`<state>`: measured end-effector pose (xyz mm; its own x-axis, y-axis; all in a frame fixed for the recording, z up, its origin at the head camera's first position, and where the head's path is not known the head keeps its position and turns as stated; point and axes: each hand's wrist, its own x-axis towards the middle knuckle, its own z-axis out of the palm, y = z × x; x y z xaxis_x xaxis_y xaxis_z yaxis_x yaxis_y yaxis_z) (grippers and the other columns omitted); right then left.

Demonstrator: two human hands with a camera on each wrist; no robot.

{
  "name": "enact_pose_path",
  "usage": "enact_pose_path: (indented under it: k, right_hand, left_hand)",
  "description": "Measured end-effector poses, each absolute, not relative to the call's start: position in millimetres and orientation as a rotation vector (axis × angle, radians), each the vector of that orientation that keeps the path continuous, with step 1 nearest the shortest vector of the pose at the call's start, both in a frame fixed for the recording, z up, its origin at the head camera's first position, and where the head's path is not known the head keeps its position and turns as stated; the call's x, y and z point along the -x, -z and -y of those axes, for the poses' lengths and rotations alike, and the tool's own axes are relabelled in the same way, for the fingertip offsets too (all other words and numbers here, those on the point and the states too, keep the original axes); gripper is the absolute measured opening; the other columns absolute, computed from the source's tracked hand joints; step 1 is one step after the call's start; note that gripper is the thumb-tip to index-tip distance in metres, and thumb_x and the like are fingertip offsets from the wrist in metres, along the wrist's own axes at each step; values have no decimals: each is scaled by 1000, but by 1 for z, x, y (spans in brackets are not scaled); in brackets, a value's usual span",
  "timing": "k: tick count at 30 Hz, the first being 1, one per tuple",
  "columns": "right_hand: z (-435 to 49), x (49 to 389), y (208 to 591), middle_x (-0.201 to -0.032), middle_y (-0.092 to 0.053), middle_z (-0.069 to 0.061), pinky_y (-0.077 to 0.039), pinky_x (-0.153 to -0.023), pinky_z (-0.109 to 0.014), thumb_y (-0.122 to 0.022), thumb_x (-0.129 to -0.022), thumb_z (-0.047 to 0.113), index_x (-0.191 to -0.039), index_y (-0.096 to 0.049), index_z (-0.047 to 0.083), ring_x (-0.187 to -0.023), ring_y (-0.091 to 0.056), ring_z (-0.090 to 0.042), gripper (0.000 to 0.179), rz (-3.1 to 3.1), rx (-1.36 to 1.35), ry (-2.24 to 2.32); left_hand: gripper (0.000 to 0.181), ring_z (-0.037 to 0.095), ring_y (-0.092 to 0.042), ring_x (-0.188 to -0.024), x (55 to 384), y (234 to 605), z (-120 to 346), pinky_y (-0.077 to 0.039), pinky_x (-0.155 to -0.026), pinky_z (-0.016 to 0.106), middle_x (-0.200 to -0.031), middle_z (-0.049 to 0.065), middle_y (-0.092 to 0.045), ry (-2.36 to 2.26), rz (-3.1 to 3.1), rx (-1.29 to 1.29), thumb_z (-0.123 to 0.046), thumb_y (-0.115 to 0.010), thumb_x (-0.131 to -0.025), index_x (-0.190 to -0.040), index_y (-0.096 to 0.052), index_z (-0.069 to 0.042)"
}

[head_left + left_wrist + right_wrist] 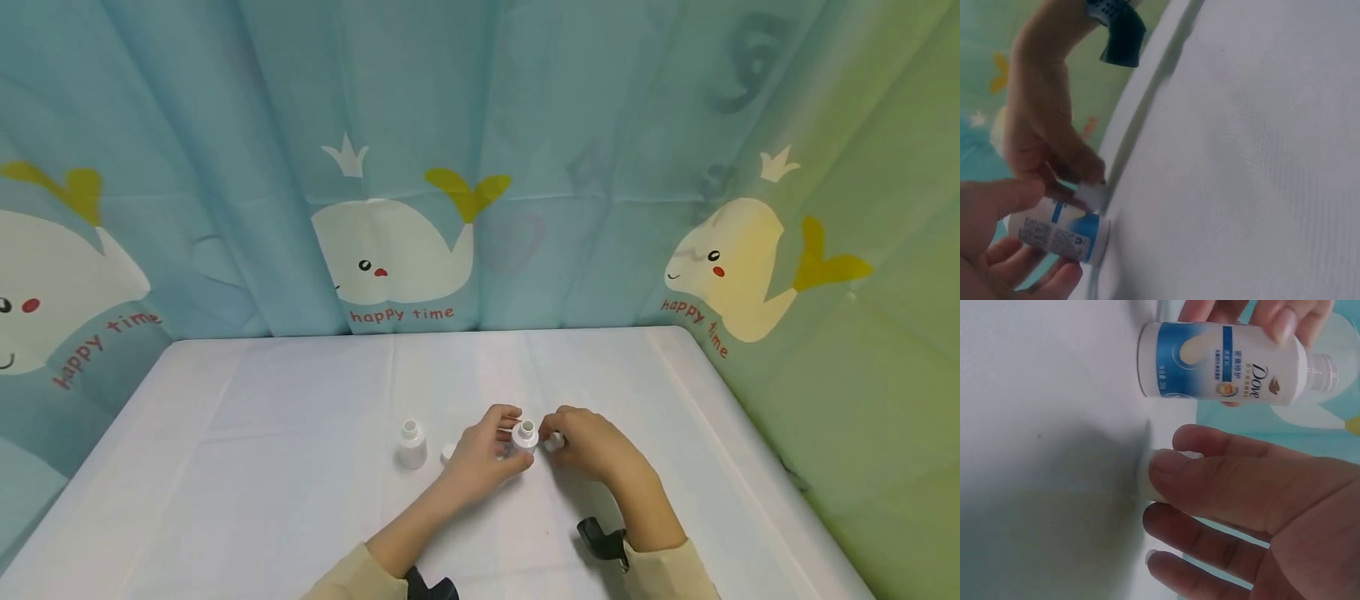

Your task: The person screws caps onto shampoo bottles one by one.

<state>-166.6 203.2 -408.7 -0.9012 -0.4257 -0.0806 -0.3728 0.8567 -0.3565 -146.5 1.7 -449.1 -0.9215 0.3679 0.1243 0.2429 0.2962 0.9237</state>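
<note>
My left hand [477, 463] grips a small white Dove bottle [1229, 362] with a blue label, thumb on one side and fingers on the other. The bottle stands upright on the table, its neck bare of any cap. Just to its right, my right hand [597, 447] pinches a white cap [1147, 477] between thumb and index finger, low over the tabletop. In the left wrist view the cap [1090, 195] overlaps the foot of the bottle.
Another white bottle [412, 447], also uncapped, stands left of my left hand. Beside that hand lies a white round cap [448, 453], partly hidden by it. The white-covered table [285, 475] meets a whale-print curtain [555, 275] at its far edge.
</note>
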Motion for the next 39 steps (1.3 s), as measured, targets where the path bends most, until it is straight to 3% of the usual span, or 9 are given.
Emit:
enact_pose_path:
  k: [9,18,31,39]
  right_hand:
    - [-208,167,399,-95,-67,8,-51,-73,-34,-73,-81,-2,-98,-71,19,-80,-58,-12,28,-2943,712,517]
    - [-211,160,382,-100,-70,7,-55,-75,-34,-74,-82,-2,-102,-72,15,-84,-63,-14,26,-3050,906,579]
    - [-210,152,365,-108,-71,8,-58,-76,-33,-73,-85,1,-110,-70,17,-88,-66,-8,30,-3030,1076,973]
    - [-202,149,356,-110,-69,5,-59,-77,-30,-68,-87,-5,-108,-70,17,-102,-64,-11,31,-2817,1246,1343]
  left_hand:
    - [46,25,-65,-109,147,453,-6,-54,-94,40,-124,10,-65,-1537,-2541,-585,-22,-75,-88,-126,-51,-10]
    - [42,23,-67,-103,148,449,-4,-56,-87,33,-120,13,-67,-1586,-2554,-599,-19,-74,-90,-125,-53,-9]
    - [41,15,-63,-111,136,430,8,-55,-95,31,-117,-1,-66,-1699,-2549,-634,-25,-75,-89,-123,-56,-13]
    - [39,15,-65,-107,129,418,21,-55,-94,26,-117,-5,-64,-1790,-2485,-711,-23,-78,-88,-121,-58,-18]
